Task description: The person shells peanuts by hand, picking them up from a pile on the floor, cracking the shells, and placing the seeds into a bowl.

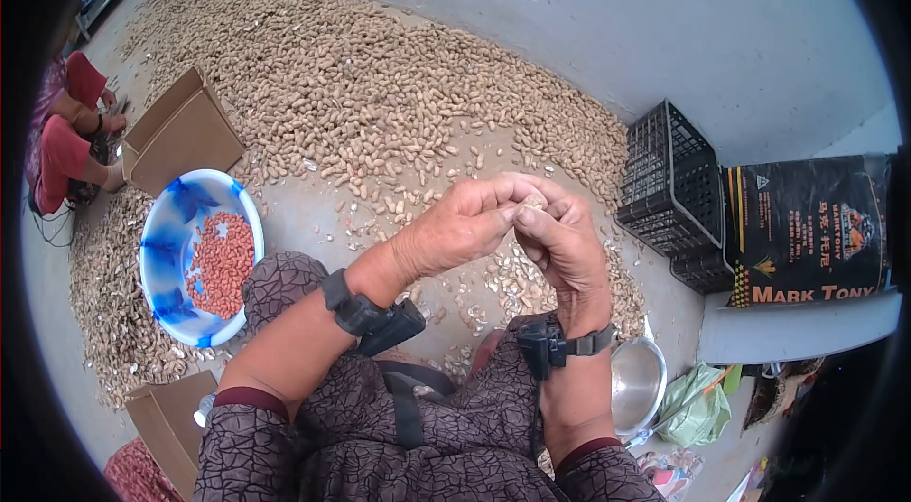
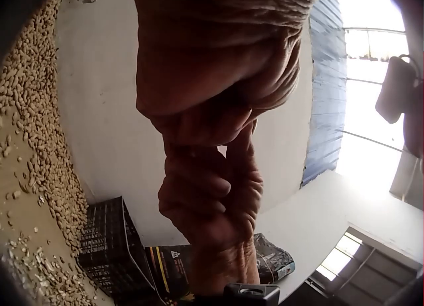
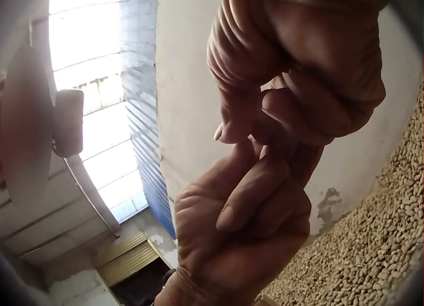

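Both hands meet in front of the chest, their fingertips together around a pale peanut in its shell (image 1: 535, 202). My right hand (image 1: 574, 241) pinches the peanut between thumb and curled fingers. From the other side, the left hand (image 1: 460, 229) grips it too, thumb and forefinger at its edge. In the left wrist view the left hand (image 2: 218, 67) hides the peanut; the right hand (image 2: 212, 200) is below. The right wrist view has the right hand (image 3: 305, 67) above and the left hand (image 3: 238, 226) beneath. Empty shells (image 1: 517, 279) litter the floor under the hands.
A large heap of unshelled peanuts (image 1: 332, 75) lies along the wall. At left are a blue-and-white basin (image 1: 157, 251) of red kernels (image 1: 228, 265), a cardboard box (image 1: 185, 137) and another seated person (image 1: 71, 122). Black crates (image 1: 669, 189), a black sack (image 1: 807, 227) and a metal bowl (image 1: 636, 388) stand at right.
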The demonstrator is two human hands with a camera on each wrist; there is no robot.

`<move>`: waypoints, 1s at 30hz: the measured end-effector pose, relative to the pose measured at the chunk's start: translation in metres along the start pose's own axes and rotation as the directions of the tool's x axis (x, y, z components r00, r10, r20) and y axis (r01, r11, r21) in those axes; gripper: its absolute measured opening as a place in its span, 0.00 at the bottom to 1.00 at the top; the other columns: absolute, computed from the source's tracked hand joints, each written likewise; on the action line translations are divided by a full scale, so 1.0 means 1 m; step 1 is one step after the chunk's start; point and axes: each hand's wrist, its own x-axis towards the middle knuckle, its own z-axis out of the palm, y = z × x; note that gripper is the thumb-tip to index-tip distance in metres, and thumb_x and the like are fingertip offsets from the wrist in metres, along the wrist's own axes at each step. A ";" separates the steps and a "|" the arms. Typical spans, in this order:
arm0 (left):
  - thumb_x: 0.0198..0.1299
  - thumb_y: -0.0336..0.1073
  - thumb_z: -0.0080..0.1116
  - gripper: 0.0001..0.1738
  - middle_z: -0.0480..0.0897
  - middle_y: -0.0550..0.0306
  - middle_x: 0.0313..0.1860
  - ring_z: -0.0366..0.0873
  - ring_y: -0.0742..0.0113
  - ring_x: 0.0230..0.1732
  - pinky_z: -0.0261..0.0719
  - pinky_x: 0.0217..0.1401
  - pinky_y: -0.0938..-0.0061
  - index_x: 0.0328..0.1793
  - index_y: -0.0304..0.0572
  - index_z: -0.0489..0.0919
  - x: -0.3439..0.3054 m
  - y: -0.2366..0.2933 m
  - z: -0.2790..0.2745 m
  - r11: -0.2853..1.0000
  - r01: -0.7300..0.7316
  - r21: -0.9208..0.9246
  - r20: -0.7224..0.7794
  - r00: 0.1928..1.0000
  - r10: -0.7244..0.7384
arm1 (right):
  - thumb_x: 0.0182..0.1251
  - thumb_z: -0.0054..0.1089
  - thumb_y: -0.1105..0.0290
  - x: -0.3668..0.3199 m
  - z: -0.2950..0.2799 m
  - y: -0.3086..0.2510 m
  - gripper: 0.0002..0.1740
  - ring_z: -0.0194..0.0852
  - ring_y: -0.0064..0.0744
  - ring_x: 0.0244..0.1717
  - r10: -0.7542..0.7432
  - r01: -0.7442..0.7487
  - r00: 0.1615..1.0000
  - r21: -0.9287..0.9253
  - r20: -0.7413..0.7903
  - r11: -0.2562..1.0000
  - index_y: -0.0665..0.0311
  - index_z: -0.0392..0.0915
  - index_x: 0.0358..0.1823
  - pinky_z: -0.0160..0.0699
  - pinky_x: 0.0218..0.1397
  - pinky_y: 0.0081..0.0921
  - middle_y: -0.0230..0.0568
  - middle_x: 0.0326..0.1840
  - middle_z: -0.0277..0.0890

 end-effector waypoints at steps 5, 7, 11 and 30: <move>0.59 0.33 0.47 0.18 0.76 0.63 0.32 0.71 0.80 0.26 0.70 0.29 0.85 0.54 0.32 0.70 0.004 -0.015 0.002 0.972 -0.230 0.039 0.040 0.973 0.228 | 0.52 0.61 0.68 0.001 -0.003 0.009 0.20 0.53 0.07 0.13 0.004 0.005 0.995 0.087 -0.096 0.996 0.71 0.74 0.46 0.47 0.13 0.07 0.24 0.20 0.68; 0.59 0.33 0.48 0.17 0.77 0.61 0.33 0.73 0.78 0.29 0.72 0.32 0.83 0.52 0.31 0.71 0.000 -0.012 0.003 0.975 -0.200 0.092 0.000 0.980 0.201 | 0.53 0.61 0.69 0.001 0.000 0.009 0.19 0.53 0.08 0.13 -0.009 0.019 0.994 0.089 -0.110 0.996 0.71 0.74 0.46 0.48 0.13 0.07 0.24 0.20 0.68; 0.59 0.33 0.49 0.13 0.78 0.58 0.30 0.74 0.75 0.31 0.74 0.34 0.81 0.45 0.30 0.76 -0.002 -0.010 0.006 0.970 -0.177 0.167 -0.045 0.981 0.187 | 0.54 0.59 0.72 -0.001 0.002 0.009 0.17 0.54 0.09 0.12 -0.038 0.048 0.991 0.080 -0.125 0.996 0.72 0.74 0.45 0.49 0.12 0.08 0.25 0.19 0.69; 0.62 0.35 0.45 0.16 0.70 0.70 0.22 0.55 0.87 0.17 0.51 0.18 0.89 0.51 0.32 0.73 0.001 -0.010 0.005 0.994 -0.090 0.065 -0.100 0.990 0.096 | 0.54 0.61 0.68 0.003 0.003 0.011 0.22 0.52 0.09 0.12 -0.077 0.084 0.995 0.129 -0.061 0.988 0.77 0.71 0.46 0.47 0.12 0.07 0.25 0.18 0.67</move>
